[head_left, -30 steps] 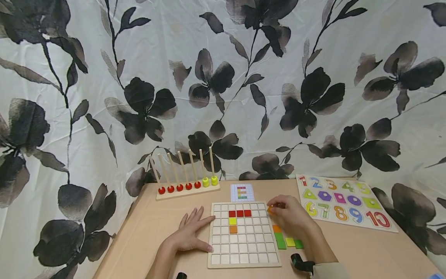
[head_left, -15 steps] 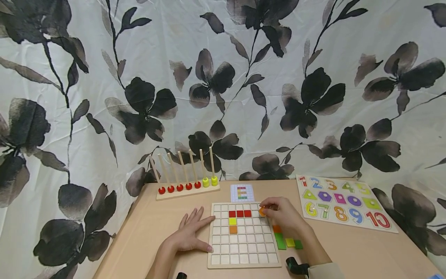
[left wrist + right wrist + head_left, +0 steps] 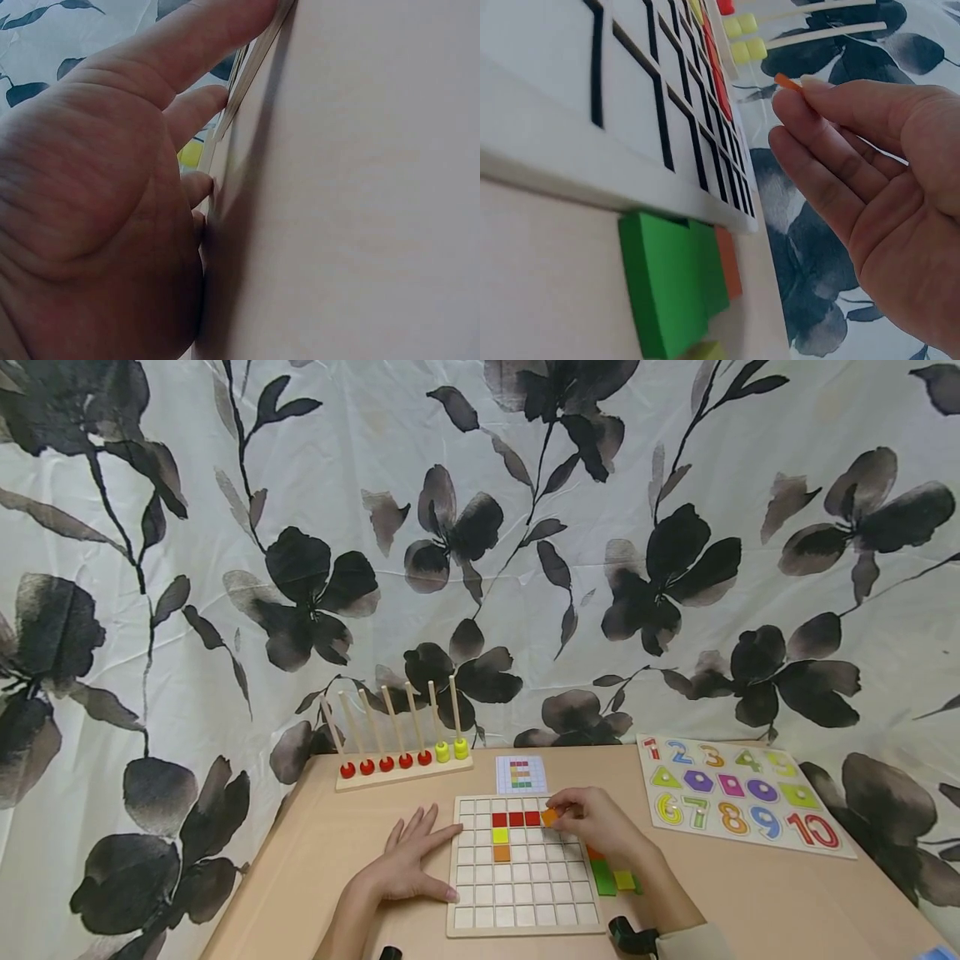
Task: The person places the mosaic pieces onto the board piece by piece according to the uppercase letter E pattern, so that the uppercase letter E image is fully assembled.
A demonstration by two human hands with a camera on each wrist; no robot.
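A wooden grid board (image 3: pixel 532 893) lies on the table in the head view. It bears three red tiles (image 3: pixel 516 819) in a row, with a yellow tile (image 3: pixel 500 835) and an orange tile (image 3: pixel 502 853) below the leftmost one. My right hand (image 3: pixel 600 822) pinches another orange tile (image 3: pixel 786 79) between thumb and fingers, over the board just right of the red row. Fingers spread, my left hand (image 3: pixel 408 860) rests with thumb and index finger against the board's left edge. The left wrist view shows mostly its palm (image 3: pixel 97 180).
Loose green, yellow and orange tiles (image 3: pixel 624 881) lie right of the board, partly hidden by the right arm. Behind the board is a small pattern card (image 3: pixel 521 785). A peg rack with beads (image 3: pixel 405 770) stands back left; a number puzzle board (image 3: pixel 738 827) lies right.
My right hand has moved left from the board's right edge, carrying the orange tile over the grid to beside the red row. The left hand has stayed in place.
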